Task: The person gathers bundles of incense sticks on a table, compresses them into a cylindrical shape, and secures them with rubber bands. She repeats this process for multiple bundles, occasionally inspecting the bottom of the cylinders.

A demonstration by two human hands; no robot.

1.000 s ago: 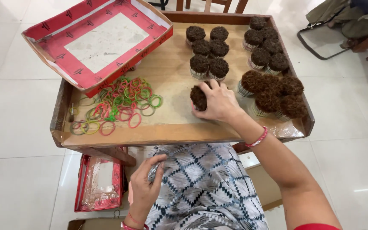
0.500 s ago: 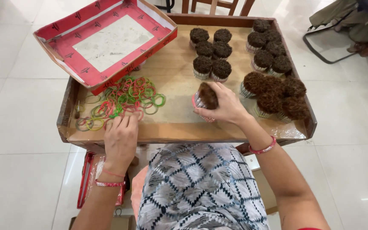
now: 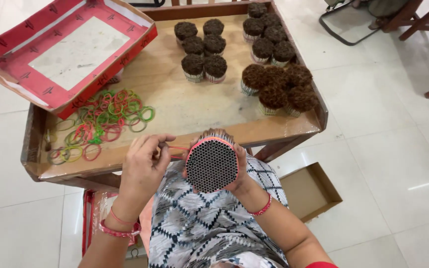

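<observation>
My right hand (image 3: pixel 242 174) grips a round bundle of thin dark tubes (image 3: pixel 211 166), held over my lap at the table's near edge. Its honeycomb end faces the camera and a pink band circles its rim. My left hand (image 3: pixel 142 166) pinches a red rubber band (image 3: pixel 176 149) and stretches it against the bundle's left side. A loose pile of red, green and yellow rubber bands (image 3: pixel 100 121) lies on the wooden tray table (image 3: pixel 184 106) just beyond my left hand.
Several finished brown-topped bundles (image 3: pixel 203 49) stand at the back of the tray and more (image 3: pixel 279 87) at its right. A red and white box lid (image 3: pixel 65 49) overhangs the far left corner. An open cardboard box (image 3: pixel 309 191) sits on the floor at right.
My right hand lifted the bundle off the tray toward me and turned its end up. My left hand left the rubber band pile with a red band and came to the bundle.
</observation>
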